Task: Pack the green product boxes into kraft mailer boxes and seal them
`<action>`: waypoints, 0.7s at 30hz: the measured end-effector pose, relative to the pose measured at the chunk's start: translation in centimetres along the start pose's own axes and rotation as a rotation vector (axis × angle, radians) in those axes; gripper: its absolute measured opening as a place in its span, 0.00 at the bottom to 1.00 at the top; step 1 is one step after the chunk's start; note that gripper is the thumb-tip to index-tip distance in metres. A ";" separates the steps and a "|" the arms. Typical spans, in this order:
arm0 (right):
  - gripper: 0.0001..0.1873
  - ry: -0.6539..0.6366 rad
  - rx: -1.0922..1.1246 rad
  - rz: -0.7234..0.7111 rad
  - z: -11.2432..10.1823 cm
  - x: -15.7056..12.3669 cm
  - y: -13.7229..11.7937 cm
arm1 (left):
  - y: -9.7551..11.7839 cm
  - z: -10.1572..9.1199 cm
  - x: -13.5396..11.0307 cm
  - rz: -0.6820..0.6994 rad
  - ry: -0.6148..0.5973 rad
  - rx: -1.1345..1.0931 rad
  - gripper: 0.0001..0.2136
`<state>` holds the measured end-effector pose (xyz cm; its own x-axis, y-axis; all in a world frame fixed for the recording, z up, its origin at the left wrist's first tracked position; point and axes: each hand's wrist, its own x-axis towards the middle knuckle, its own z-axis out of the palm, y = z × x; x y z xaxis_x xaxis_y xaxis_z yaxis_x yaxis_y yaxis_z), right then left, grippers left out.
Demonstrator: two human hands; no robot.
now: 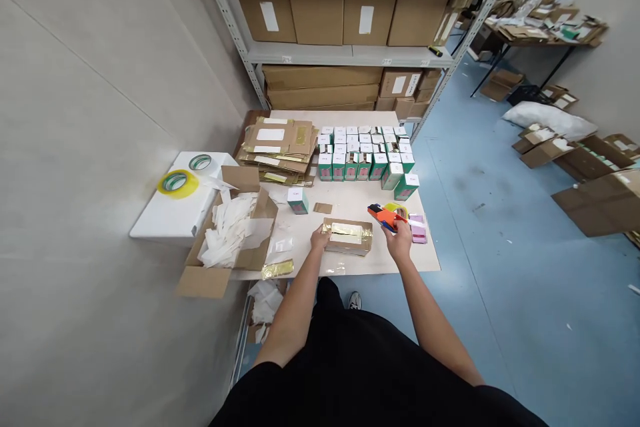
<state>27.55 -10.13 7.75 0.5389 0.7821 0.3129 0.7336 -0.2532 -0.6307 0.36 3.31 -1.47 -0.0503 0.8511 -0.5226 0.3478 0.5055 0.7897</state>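
Note:
A small brown cardboard box (349,237) with a white label and gold tape lies near the front edge of the beige table (350,203). My left hand (319,238) grips its left end, fingers closed on it. My right hand (399,241) is closed on the handle of an orange tape dispenser (385,216), held just right of the box and a little above the table. A single green-and-white carton (298,200) stands apart behind the box.
Rows of green-and-white cartons (365,153) and a stack of flattened boxes (278,150) fill the table's back. An open box of white bags (227,230) sits left, tape rolls (179,182) beyond. Shelving (350,53) stands behind; blue floor right.

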 end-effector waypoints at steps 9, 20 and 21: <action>0.19 -0.035 0.091 0.059 -2.8 -1.8 -0.4 | 0.0 7.1 -1.6 -0.072 -0.044 0.088 0.28; 0.21 -0.367 0.287 0.154 1.4 -3.8 0.2 | -1.2 4.3 -0.6 -0.096 0.014 0.080 0.25; 0.21 -0.406 0.297 0.156 2.2 -4.1 0.0 | -1.3 4.1 -0.8 -0.095 0.014 0.078 0.24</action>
<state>24.44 -12.04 4.89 0.3850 0.9207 -0.0637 0.4769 -0.2576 -0.8404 3.81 1.41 -3.41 -0.0994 0.8018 -0.5893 0.4124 0.5721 0.7089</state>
